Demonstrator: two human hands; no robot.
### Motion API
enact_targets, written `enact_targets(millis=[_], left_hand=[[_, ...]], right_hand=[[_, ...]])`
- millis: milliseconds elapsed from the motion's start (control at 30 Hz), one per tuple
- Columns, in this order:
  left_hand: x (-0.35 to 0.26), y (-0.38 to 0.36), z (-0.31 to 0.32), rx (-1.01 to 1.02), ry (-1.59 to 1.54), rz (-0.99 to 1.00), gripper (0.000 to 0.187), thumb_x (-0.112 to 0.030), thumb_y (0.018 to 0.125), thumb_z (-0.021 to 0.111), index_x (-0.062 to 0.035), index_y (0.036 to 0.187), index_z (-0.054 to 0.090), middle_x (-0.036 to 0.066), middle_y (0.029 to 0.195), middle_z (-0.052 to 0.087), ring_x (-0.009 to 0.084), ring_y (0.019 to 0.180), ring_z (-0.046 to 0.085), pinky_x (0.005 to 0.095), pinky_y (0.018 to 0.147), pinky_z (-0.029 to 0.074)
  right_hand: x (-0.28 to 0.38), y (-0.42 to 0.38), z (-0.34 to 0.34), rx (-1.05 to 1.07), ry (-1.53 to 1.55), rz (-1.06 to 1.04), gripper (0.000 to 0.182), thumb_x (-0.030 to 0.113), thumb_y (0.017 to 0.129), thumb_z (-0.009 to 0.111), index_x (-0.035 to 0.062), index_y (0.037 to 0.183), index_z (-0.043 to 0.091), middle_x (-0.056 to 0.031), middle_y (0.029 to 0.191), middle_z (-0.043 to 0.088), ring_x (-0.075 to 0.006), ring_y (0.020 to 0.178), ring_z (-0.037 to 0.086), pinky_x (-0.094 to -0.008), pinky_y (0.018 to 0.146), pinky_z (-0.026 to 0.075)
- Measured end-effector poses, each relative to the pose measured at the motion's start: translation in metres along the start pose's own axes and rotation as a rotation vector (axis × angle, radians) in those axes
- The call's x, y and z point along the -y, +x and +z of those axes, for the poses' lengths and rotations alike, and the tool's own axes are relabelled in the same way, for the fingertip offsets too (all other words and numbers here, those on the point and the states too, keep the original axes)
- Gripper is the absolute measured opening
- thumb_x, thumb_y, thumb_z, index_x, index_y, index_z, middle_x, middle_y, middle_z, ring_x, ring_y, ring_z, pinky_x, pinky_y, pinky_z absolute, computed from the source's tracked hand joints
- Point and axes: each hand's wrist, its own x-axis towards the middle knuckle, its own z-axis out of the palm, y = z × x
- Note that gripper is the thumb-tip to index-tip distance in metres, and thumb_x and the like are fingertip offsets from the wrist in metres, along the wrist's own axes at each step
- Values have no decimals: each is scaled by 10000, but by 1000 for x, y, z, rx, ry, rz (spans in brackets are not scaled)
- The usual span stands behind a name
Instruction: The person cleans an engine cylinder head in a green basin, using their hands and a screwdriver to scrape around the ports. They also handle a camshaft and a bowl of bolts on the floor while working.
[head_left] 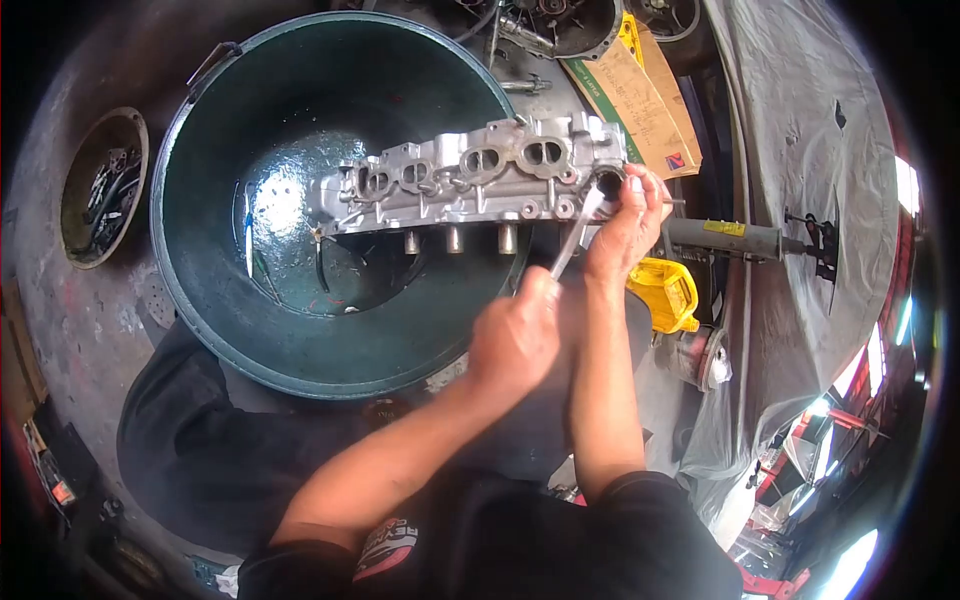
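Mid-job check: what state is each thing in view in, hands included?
Left hand: closed around the metal tool
Metal tool: slanted, tip by the engine part's round opening
Right hand: curled at the engine part's end
Engine part: partly over the basin, oval openings facing up
Basin: wet inside, small tools lying in it
Bowl: holding loose parts
Plastic sheet: creased

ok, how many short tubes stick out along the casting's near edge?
3: one tube toward the left end of the casting, a second to its right, a third farther right. More may be hidden behind the tool or under the casting.
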Motion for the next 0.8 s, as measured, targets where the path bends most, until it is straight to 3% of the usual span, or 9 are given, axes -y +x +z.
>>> enact_targets(millis=[67,133,167,267,400,433,533,633,800], left_hand=[[-2,-6,8,88,-91,1,76,-134,1013,556,-67,1036,530,284,683,563,499,664,606,514,549,428],[12,3,9,20,-206,83,101,-152,1027,555,-57,999,535,204,630,577,374,525,600,422,500,416],[17,0,17,136,-447,-24,175,-186,1051,537,-55,936,549,73,605,560,185,463,526,333,465,401],[17,3,7,463,-744,-212,244,-216,1073,500,-65,889,556,-8,624,518,85,512,500,275,467,404],[32,12,9,436,-613,-177,303,-261,1084,478,-59,874,560,10,656,540,91,602,544,271,569,473],[38,13,11,338,-402,-60,353,-286,1085,475,-37,852,564,29,674,570,121,621,554,302,609,485],[28,16,4,216,-227,-81,406,-313,1084,479,-13,826,568,50,683,566,145,627,514,341,622,470],[12,15,-1,257,-119,-181,456,-347,1085,473,6,814,570,72,683,547,165,642,468,367,642,454],[18,12,14,207,-230,-213,488,-384,1086,459,8,821,579,117,653,491,207,636,434,372,644,444]], right_hand=[[-14,0,-6,-31,36,54,148,135,982,595,15,1018,675,-86,1103,509,-210,1116,498,-347,1007,402],[-12,-3,-9,-66,33,126,166,150,992,587,8,990,672,-80,1083,521,-184,1035,513,-328,956,422],[-10,-5,-13,-62,31,144,168,157,994,589,12,993,672,-78,1082,521,-177,1023,511,-324,949,422],[-4,-4,-13,-40,47,174,212,219,1010,586,23,1004,668,-72,1080,520,-155,989,504,-310,918,423],[-1,-3,-12,-30,-4,136,244,255,1020,576,29,1004,666,-75,1081,522,-161,997,508,-313,920,419],[-7,-4,-13,-30,-2,108,245,255,1022,573,29,1003,666,-75,1082,522,-162,1001,508,-314,920,420],[-5,-5,-8,-55,19,107,254,250,1033,558,17,1010,659,-82,1089,519,-168,1024,507,-316,931,423],[0,-7,-7,-59,11,144,258,235,1045,540,4,1033,653,-85,1093,517,-175,1031,508,-314,943,422],[-6,-5,-10,-32,-59,89,261,232,1048,530,6,1039,661,-84,1108,511,-169,1031,505,-309,934,421]])
